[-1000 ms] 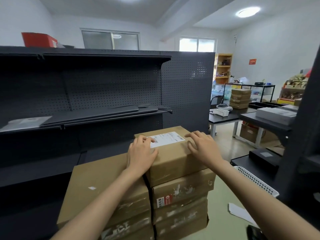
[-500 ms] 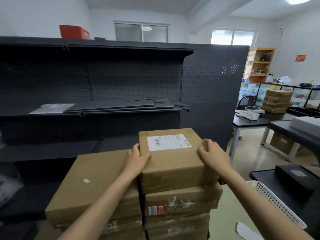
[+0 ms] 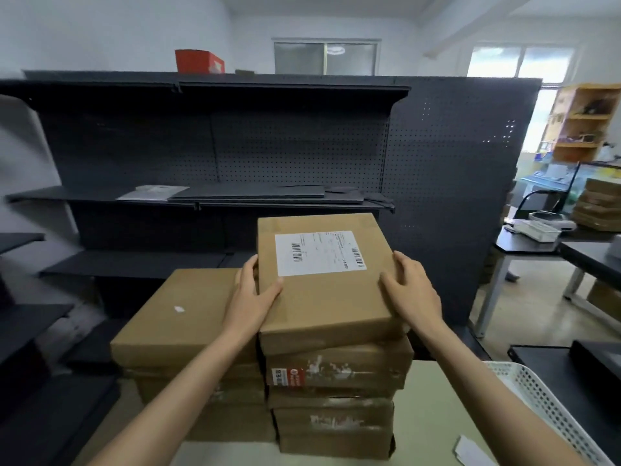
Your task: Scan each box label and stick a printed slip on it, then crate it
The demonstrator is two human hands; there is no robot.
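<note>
— On top of the right-hand stack [image 3: 337,391] by the dark shelving [image 3: 215,153], what's that?

— The top box [image 3: 322,297], brown cardboard, with a white label [image 3: 319,252] stuck on its upper face, barcodes at both ends. It sits a little askew on the boxes under it.

— And the pile beside it?

— The left stack [image 3: 181,324] stands lower, touching the right one, in front of the shelving. A small white scrap lies on its top.

— Any crate about?

— A white basket [image 3: 551,408] with a mesh wall, right of the stacks. I can't see what's in it.

— How are the hands?

— The left hand [image 3: 250,302] grips the box's left edge, thumb over the top near the label's corner, fingers down the side. The right hand [image 3: 411,292] holds the right edge, fingers curled over the top. Both grasp the box; neither is loose.

— Anything on the shelving?

— Flat dark panels [image 3: 248,193] and a pale sheet [image 3: 153,192] on its middle shelf, a red box [image 3: 199,61] on top.
</note>
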